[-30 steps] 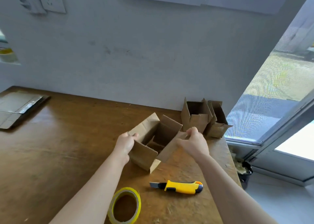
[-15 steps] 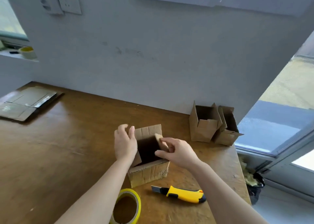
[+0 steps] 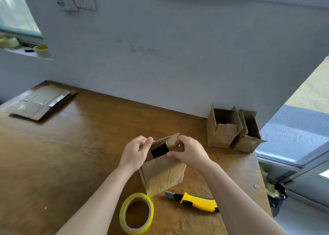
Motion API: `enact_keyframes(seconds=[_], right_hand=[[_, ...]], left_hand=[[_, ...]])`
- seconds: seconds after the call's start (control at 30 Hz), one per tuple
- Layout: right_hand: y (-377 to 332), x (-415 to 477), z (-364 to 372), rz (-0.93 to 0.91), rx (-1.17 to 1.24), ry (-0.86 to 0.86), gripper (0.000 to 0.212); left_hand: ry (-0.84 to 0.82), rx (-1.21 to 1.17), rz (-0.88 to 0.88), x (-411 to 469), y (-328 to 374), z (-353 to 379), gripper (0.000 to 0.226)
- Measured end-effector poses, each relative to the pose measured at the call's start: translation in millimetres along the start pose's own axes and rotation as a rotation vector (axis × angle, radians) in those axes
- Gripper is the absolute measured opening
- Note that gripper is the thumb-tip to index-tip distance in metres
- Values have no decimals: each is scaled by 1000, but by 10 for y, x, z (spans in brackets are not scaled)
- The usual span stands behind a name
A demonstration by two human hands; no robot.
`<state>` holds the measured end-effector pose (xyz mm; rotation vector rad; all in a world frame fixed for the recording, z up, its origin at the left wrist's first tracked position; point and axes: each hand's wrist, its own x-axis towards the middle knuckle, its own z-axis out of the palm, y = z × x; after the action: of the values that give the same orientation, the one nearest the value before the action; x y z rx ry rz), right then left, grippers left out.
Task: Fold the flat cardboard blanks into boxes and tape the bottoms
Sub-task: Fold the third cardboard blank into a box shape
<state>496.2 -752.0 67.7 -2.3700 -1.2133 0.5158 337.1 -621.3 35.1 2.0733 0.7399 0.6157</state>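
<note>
**Hands moved up to the box edges; third box is only half made**

Since half a second ago, the right hand (image 3: 188, 152) has come out of the opening and now sits on the right top edge of the box (image 3: 163, 174). The fingers of the left hand (image 3: 137, 151), which stood straight, are now curled on the far left corner. The box itself has turned a little.

At this moment the box stands near the middle of the tabletop (image 3: 71, 154) with its opening upward. The left hand grasps the flap at 9 o'clock of the opening. The right hand pinches the near edge and curls over the flap at 3 o'clock. I judge that the flaps are being pressed inward but are not closed, because the dark opening shows between the hands.

What is done: at 2 o'clock from this box, near the wall, a first folded box (image 3: 222, 129) stands upright, and a second folded box (image 3: 249, 138) touches it. Whether their bottoms carry tape cannot be seen.

What is left: the tape roll (image 3: 136, 213) lies flat at 6 o'clock, just beside the box, and the knife (image 3: 195, 200) lies at 5 o'clock. No hand touches them, so the taping of this box seems not yet begun. At 10 o'clock, well apart, the flat blanks (image 3: 41, 101) wait in a stack. Their number I cannot tell.
</note>
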Motion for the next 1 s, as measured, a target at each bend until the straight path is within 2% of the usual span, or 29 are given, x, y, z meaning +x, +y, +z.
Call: enact_keyframes(seconds=[0.07,0.17,0.23,0.27,0.37,0.4,0.5,0.63,0.77,0.87,0.93,1.0], right_hand=[[-27,-16,54,44,-33,67,55],[-59,-64,104,100,-133,188,69],[-53,-73,130,62,-234,250,80],[-50,-71,147,10,-231,249,77],[-60,-56,235,-207,-168,186,32],[-58,-63,264,-247,-179,176,25],[-23,-99,301,-299,-195,175,29],[21,-182,382,-349,-230,95,49],[12,-226,435,-348,-237,131,49],[11,-225,437,-319,-218,119,49],[-1,-223,449,-305,-196,112,49],[-14,-227,457,-291,-176,105,50]], left_hand=[[-87,18,44,-109,-11,-29,71],[-159,312,151,-267,-81,41,83],[-130,451,183,-341,-138,84,87],[-101,499,203,-359,-158,87,86],[-61,596,237,-336,-161,66,84],[-79,617,234,-327,-147,63,82],[-108,640,250,-291,-135,47,74],[-1,688,367,-314,-209,-2,53],[47,624,338,-413,-221,57,48],[215,632,270,-591,-233,97,42],[347,612,237,-774,-269,123,28],[258,620,272,-971,-315,199,26]])
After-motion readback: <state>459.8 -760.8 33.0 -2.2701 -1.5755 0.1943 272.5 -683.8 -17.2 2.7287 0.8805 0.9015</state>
